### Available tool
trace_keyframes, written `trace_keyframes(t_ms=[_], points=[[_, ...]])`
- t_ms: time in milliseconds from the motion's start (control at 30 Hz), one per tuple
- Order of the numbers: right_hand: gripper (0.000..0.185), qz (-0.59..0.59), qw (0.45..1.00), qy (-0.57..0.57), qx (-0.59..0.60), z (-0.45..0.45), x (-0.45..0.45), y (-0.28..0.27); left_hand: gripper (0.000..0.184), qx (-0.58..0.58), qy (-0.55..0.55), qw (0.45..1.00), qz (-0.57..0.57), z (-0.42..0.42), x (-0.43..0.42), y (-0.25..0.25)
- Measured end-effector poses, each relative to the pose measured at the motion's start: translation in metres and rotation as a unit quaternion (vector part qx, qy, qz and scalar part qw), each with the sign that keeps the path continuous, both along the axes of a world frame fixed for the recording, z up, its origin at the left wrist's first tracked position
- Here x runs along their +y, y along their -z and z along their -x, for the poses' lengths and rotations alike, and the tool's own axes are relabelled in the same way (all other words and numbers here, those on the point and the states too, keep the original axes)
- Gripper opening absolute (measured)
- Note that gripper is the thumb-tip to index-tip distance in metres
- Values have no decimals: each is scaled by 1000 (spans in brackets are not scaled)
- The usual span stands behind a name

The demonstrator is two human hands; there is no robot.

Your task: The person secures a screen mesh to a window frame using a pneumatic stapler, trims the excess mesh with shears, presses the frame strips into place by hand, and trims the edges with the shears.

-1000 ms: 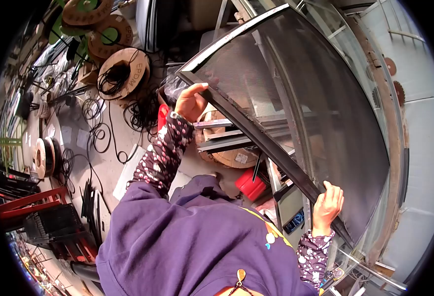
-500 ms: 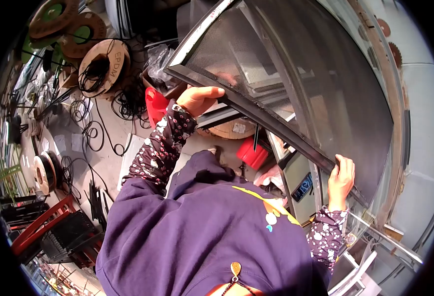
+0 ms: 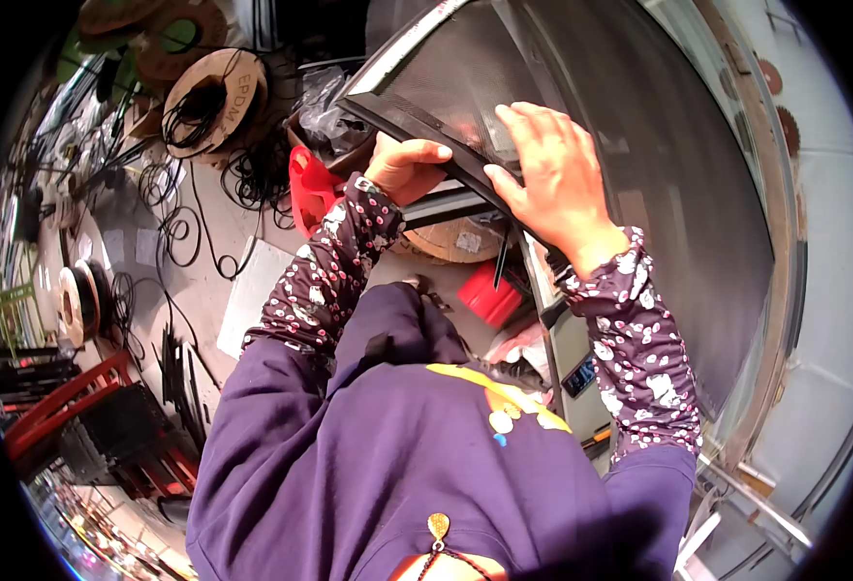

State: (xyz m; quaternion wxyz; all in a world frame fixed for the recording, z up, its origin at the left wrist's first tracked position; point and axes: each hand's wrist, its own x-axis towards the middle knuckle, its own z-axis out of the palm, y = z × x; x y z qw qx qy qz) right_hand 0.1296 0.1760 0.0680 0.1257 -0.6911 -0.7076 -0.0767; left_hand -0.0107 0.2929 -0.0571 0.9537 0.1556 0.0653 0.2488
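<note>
A large dark window screen with fine mesh [image 3: 664, 218] lies tilted across the upper right, edged by a black frame [image 3: 392, 118]. My left hand [image 3: 407, 168] is closed around the frame's near edge close to its left corner, thumb on top and the fingers hidden underneath. Over the mesh, just right of it, my right hand [image 3: 557, 179] is spread with fingers extended and the thumb near the frame edge. Whether its palm touches the mesh I cannot tell.
At upper left stands a cardboard spool marked EPDM [image 3: 236, 102], with black cord loops on the floor around it. A red object [image 3: 312, 186] and a red container [image 3: 489, 295] sit below the screen. A red-framed chair [image 3: 63, 407] is at lower left.
My right hand has left the frame's lower right edge and moved up and left over the mesh, opening. My left hand keeps its hold. The view has shifted slightly.
</note>
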Motion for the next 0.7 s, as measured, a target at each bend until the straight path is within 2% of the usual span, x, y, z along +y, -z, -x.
trace_keyframes(t_ms=[100, 167, 267, 333, 367, 400, 433, 500, 533, 567, 633, 667, 700], points=[[52, 24, 1000, -11, -10, 10, 13, 5, 40, 18, 6, 1000, 4, 2, 2, -1], [53, 31, 995, -18, -96, 16, 17, 5, 38, 41, 11, 998, 42, 1, 4, 10], [43, 11, 986, -47, -157, 24, 21, 10, 31, 33, 34, 999, 25, 1, 4, 23], [35, 4, 976, -78, -202, 25, 24, 7, 27, -10, 96, 994, -53, 3, 7, 30], [35, 10, 976, -74, -206, 24, 24, 4, 30, -33, 130, 987, -91, 3, 9, 35], [35, 24, 974, -78, -210, 22, 24, 1, 29, -60, 134, 987, -69, 6, 8, 40], [34, 39, 974, -77, -211, 21, 23, -2, 27, -52, 126, 989, -60, 6, 4, 35], [35, 75, 975, -52, -203, 24, 22, -8, 17, 1, 178, 982, -71, 6, 5, 26], [35, 89, 978, -47, -185, 26, 24, -11, 16, 9, 158, 984, -81, 7, 4, 13], [35, 104, 979, -46, -166, 28, 25, -14, 17, 16, 151, 982, -111, 10, 5, 16], [37, 132, 975, -41, -171, 29, 21, -14, 21, 44, 200, 976, -73, 6, -4, 9], [39, 147, 974, -38, -170, 30, 17, -14, 25, -9, 212, 973, -94, 6, -6, -1], [40, 162, 972, -35, -168, 33, 17, -13, 27, -7, 231, 966, -113, 9, -2, -5]])
